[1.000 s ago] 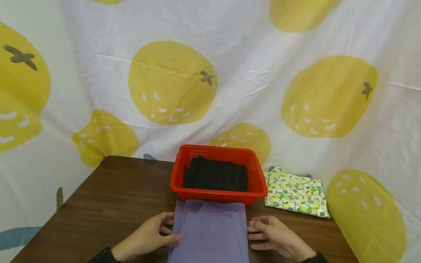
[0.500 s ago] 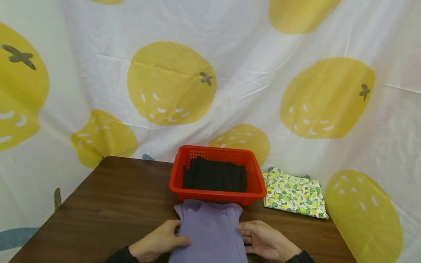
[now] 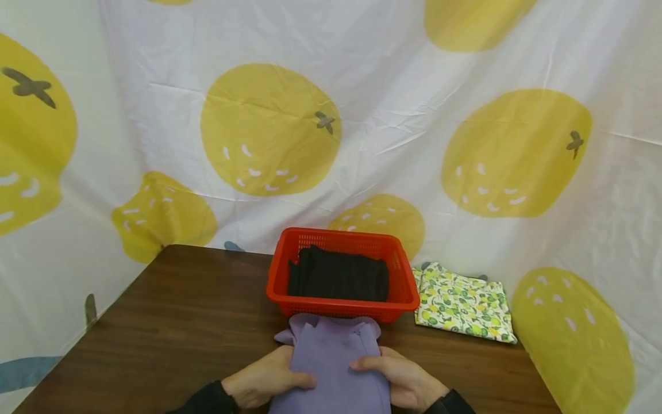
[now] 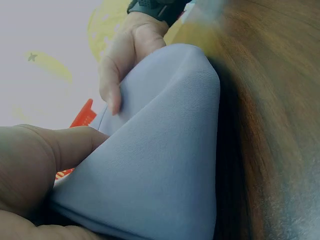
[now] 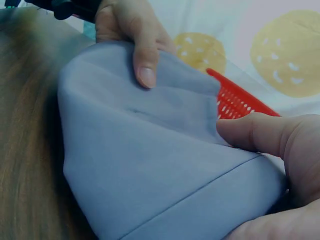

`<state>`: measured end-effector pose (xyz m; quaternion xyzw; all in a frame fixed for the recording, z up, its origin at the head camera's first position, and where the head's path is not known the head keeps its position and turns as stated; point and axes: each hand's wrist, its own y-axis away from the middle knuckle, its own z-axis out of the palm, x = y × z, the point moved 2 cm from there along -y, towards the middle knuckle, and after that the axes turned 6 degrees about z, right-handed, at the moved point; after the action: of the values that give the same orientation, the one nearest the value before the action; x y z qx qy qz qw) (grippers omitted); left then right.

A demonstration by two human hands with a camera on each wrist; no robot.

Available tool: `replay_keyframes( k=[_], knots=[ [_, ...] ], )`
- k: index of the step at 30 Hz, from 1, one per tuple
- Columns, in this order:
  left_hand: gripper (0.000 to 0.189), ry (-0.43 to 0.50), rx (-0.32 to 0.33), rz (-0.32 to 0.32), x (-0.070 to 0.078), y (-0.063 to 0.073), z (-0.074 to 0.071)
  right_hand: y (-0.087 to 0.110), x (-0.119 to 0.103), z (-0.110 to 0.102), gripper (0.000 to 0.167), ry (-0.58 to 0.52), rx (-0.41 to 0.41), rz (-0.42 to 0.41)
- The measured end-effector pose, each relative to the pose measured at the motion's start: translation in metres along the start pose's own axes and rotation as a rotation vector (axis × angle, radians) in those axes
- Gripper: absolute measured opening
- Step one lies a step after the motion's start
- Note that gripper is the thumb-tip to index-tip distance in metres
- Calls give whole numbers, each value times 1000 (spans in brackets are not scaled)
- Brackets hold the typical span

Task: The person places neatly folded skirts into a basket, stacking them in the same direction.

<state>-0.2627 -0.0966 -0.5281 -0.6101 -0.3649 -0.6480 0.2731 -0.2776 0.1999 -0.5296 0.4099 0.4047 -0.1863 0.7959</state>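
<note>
A folded purple cloth garment (image 3: 336,368), its kind not clear, bulges up between both hands just in front of the red basket. My left hand (image 3: 269,376) grips its left edge, thumb on top and fingers underneath. On the opposite edge my right hand (image 3: 400,376) holds it the same way, its thumb pressing the upper face. In the left wrist view the cloth (image 4: 160,145) bends into a rounded fold over the table. From the right wrist, a seam line runs along the cloth (image 5: 165,155), and both thumbs lie on it. Fingers beneath are mostly hidden.
The red plastic basket (image 3: 341,306) with folded black cloth (image 3: 343,276) inside stands at the back of the brown wooden table (image 3: 170,322). Right of it lies a folded lemon-print cloth (image 3: 465,302). A lemon-patterned curtain (image 3: 383,115) hangs behind.
Both hands have come inward from beside the purple cloth and now grip its sides. The cloth has narrowed and buckled upward, its far edge turning wavy. Basket and lemon-print cloth stayed put.
</note>
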Motion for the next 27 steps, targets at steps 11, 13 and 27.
replay_keyframes(
  k=[11, 13, 27],
  knots=[
    [42, -12, 9, 16, 13, 14, 1, 19, 0, 7, 66, 106, 185, -79],
    [46, -21, 6, 28, 22, 19, 0, 30, -8, 11, 66, 149, 207, -102],
    [47, -247, 12, 234, 117, 25, -9, 76, -88, 28, 75, 261, 258, -229]
  ],
)
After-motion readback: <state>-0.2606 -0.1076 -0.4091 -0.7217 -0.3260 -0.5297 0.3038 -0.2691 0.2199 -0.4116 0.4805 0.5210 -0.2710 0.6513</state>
